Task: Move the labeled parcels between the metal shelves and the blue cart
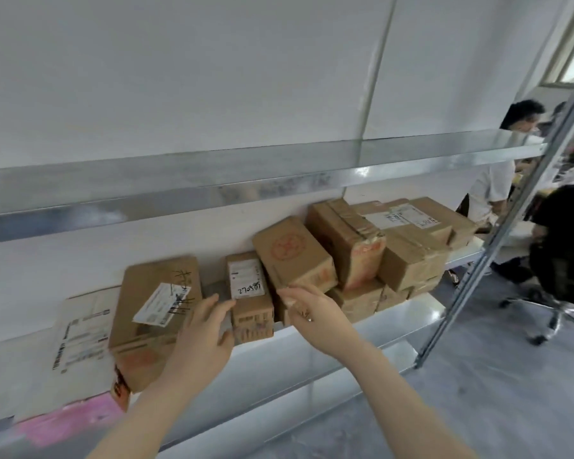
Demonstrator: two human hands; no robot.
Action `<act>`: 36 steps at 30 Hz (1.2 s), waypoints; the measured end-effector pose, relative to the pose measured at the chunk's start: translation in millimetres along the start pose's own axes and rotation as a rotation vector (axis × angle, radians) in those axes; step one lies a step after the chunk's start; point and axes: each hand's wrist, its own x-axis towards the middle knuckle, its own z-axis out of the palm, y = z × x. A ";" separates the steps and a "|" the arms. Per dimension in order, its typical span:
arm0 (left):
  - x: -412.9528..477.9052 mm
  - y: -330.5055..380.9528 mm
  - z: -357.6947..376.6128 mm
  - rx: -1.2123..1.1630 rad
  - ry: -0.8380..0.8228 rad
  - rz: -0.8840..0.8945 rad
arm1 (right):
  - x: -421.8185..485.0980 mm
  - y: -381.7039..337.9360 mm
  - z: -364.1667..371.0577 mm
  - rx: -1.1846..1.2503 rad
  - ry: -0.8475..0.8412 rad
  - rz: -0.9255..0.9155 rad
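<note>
On the metal shelf, the right hand pinches the low corner of the tilted parcel; its red round stamp is unreadable. At 9 o'clock from it, the left hand, fingers straight, touches the small parcel, whose handwritten label is blurred.

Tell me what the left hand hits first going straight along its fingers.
Likely the small labeled box: the left hand points its fingers at the box's left side, nearly touching; depth is unclear.
</note>
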 end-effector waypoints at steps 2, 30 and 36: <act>17.4 23.9 25.0 -0.028 -0.017 -0.008 | 9.7 25.0 -23.1 0.011 -0.010 -0.012; 160.6 56.5 122.4 -0.358 0.170 -0.164 | 146.5 104.3 -35.2 -0.015 -0.061 -0.090; 145.2 77.4 109.6 -0.370 0.224 -0.151 | 127.7 94.1 -52.5 -0.013 -0.008 -0.143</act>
